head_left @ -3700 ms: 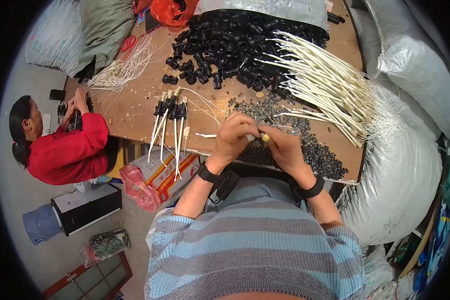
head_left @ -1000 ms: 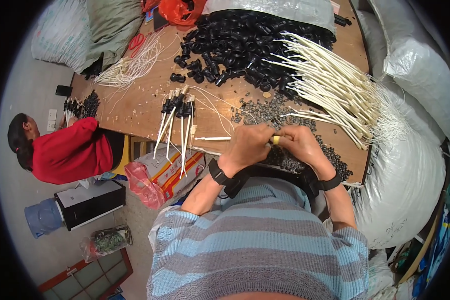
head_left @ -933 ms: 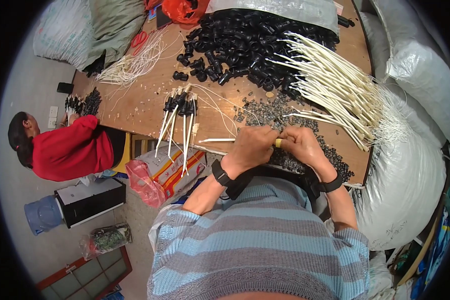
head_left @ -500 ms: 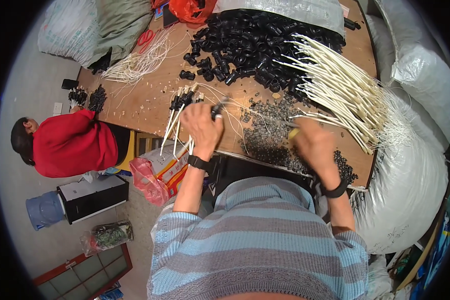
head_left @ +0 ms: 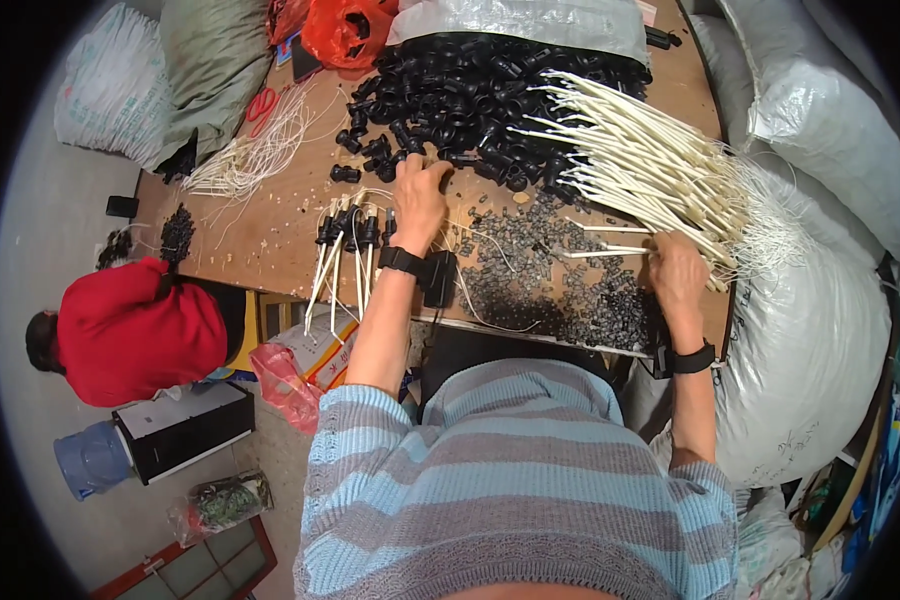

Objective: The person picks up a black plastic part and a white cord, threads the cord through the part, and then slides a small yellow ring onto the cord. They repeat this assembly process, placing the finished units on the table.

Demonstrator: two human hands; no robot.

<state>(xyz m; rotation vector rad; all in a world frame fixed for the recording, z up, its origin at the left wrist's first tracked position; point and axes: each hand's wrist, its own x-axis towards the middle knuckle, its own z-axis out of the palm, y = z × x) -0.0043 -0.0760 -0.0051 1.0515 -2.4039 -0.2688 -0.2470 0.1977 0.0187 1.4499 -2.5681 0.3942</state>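
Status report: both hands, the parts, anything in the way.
Left hand at near edge of black fittings pile. Right hand at near edge of white stick bundle, grip unclear. Small dark pieces strewn between; neither hand looks blocked.

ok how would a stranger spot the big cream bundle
On the brown table's right side, beside the bulging white sack, lies the cream bundle. The right hand is at its near edge. It is long and pale, unlike the black fittings heaped to its left.

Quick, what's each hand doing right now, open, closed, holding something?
Left hand: open, fingers apart, at the black fittings.
Right hand: at the white rods; whether it grips any cannot be told.
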